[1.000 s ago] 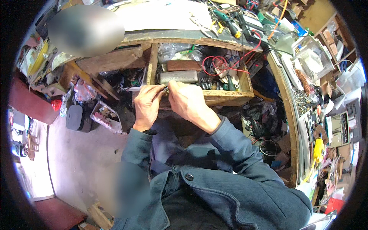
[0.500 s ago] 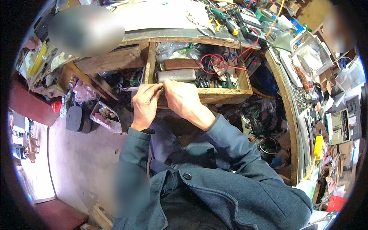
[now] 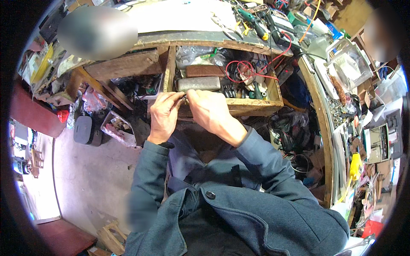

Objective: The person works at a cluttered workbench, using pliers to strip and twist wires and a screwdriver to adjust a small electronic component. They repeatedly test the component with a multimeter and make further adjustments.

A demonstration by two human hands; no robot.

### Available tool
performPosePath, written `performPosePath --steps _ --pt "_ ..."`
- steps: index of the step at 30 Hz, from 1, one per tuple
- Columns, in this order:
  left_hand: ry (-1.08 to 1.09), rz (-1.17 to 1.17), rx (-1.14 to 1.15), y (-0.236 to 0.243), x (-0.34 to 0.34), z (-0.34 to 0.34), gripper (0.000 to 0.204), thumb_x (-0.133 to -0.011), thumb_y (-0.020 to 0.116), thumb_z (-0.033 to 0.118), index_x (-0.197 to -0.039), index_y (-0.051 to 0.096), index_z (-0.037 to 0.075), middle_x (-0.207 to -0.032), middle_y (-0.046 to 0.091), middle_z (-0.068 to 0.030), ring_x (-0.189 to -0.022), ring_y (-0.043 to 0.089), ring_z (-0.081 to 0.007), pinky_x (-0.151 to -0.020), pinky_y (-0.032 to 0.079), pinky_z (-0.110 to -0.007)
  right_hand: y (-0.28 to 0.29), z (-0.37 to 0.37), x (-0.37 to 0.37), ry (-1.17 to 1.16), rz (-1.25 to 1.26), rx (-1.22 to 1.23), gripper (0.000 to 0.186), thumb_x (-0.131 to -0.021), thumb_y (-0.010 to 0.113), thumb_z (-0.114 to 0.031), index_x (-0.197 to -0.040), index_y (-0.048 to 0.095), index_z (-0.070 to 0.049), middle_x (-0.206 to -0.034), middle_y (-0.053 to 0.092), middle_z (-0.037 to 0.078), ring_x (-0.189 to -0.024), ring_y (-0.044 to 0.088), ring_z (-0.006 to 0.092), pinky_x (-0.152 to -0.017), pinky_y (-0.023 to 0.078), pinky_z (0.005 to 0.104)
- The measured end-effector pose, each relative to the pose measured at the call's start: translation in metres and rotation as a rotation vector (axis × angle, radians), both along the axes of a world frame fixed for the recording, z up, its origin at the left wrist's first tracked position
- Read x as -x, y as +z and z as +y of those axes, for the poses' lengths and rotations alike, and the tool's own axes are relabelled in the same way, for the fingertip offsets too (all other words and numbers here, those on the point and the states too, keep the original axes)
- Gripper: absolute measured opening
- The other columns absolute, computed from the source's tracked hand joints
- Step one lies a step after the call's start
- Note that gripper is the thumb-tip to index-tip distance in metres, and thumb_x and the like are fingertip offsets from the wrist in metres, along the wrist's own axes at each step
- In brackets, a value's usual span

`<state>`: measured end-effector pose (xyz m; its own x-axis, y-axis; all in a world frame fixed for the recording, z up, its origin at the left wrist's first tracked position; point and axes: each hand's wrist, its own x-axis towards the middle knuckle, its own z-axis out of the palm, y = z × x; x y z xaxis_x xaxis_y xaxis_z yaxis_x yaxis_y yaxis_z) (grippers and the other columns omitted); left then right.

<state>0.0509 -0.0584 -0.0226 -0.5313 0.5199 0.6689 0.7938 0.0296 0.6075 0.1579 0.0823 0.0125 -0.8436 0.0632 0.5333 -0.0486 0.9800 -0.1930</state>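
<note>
Just at the front left corner of an open wooden drawer [image 3: 252, 103], my two hands meet with fingertips close together. My left hand [image 3: 163, 119] is closed in a pinch, and a small dark thing shows at its fingertips, too small to name. My right hand [image 3: 209, 112] is curled, thumb and fingers pressed together beside it; what it grips is hidden. Behind my hands in the drawer lie a worn silver-grey case [image 3: 198, 83] and a brown case [image 3: 205, 71]. Several dark bits and a green-handled tool [image 3: 258, 91] lie to their right.
A red wire [image 3: 228, 72] loops over the drawer's right side up to the bench top [image 3: 179, 37]. Pliers [image 3: 228, 29] and a green-and-black screwdriver [image 3: 254, 23] lie there. Rightward, a cluttered side bench has a wooden edge [image 3: 318, 123]. On the floor, left, stands a white bin [image 3: 119, 129].
My right hand has shifted slightly right, so a small gap with a dark bit shows between the fingertips. The left hand has barely moved.
</note>
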Motion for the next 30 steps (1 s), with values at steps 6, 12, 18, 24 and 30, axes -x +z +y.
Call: performPosePath --steps 6,12,18,24,30 --pt "-0.019 -0.053 -0.01 -0.003 0.0 0.002 0.022 -0.086 0.073 -0.003 -0.108 0.075 0.0 -0.101 0.073 -0.0151 -0.094 0.069 -0.0302 -0.085 0.055 -0.036 0.004 0.003 -0.003 -0.021 -0.108 -0.057 0.012 -0.087 0.063 -0.012 -0.092 0.056 -0.005 -0.078 0.065 0.012 -0.072 0.069 0.0324 -0.06 0.055 0.044" --pt "-0.006 -0.022 -0.009 0.0 0.001 -0.001 0.023 -0.085 0.073 -0.003 -0.108 0.075 0.0 -0.101 0.073 -0.0148 -0.095 0.069 -0.031 -0.085 0.055 -0.037 -0.003 0.004 0.01 0.075 0.024 -0.073 0.013 -0.084 0.065 -0.008 -0.089 0.053 -0.007 -0.075 0.06 0.01 -0.071 0.066 0.0312 -0.061 0.053 0.0425" --pt "-0.015 -0.036 0.006 -0.003 0.0 0.0 0.023 -0.086 0.072 -0.003 -0.109 0.075 0.0 -0.102 0.073 -0.0154 -0.096 0.069 -0.0313 -0.086 0.055 -0.037 0.001 0.01 -0.003 0.078 -0.037 -0.093 0.012 -0.085 0.064 -0.012 -0.091 0.055 -0.006 -0.078 0.063 0.011 -0.073 0.068 0.0317 -0.063 0.054 0.0435" --pt "-0.013 -0.031 0.006 -0.003 0.0 0.001 0.023 -0.086 0.073 -0.003 -0.109 0.075 0.0 -0.102 0.073 -0.0155 -0.094 0.069 -0.0316 -0.085 0.055 -0.038 0.004 0.012 -0.001 0.041 -0.072 -0.088 0.011 -0.087 0.063 -0.012 -0.091 0.055 -0.006 -0.075 0.063 0.011 -0.069 0.068 0.0315 -0.059 0.054 0.0435" --pt "0.001 0.009 -0.005 0.0 0.001 0.002 0.02 -0.087 0.072 -0.002 -0.107 0.075 -0.001 -0.101 0.073 -0.0161 -0.094 0.07 -0.0314 -0.084 0.056 -0.037 -0.002 0.007 0.008 0.047 -0.007 -0.09 0.01 -0.087 0.064 -0.01 -0.089 0.055 -0.007 -0.074 0.063 0.01 -0.069 0.069 0.0301 -0.058 0.053 0.0416"
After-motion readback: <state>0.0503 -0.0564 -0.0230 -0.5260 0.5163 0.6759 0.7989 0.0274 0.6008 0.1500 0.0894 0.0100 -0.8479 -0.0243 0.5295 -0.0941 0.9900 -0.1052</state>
